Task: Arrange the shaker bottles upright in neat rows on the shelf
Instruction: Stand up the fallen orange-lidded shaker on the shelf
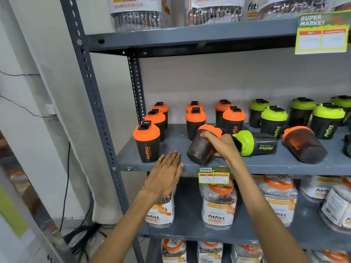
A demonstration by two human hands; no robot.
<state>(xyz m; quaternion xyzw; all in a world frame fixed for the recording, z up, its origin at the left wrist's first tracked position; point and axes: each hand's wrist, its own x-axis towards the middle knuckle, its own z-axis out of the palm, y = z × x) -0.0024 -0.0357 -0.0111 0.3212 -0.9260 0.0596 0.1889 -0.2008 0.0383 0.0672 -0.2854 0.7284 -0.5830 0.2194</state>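
A tilted orange-lidded bottle (204, 145) is gripped by the right hand (221, 144) above the shelf (266, 164). Just right of it, a green-lidded bottle (254, 143) lies sideways (another beyond). The left hand (165, 173) rests flat, fingers spread, holding nothing, at the shelf edge.

upright shakers (195, 121) behind, toppled shakers (255, 143) in front

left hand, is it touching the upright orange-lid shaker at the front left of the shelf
Apart. In the head view the left hand lies flat on the shelf edge, and a strip of grey shelf shows between its fingertips and the base of the front orange-lid shaker.
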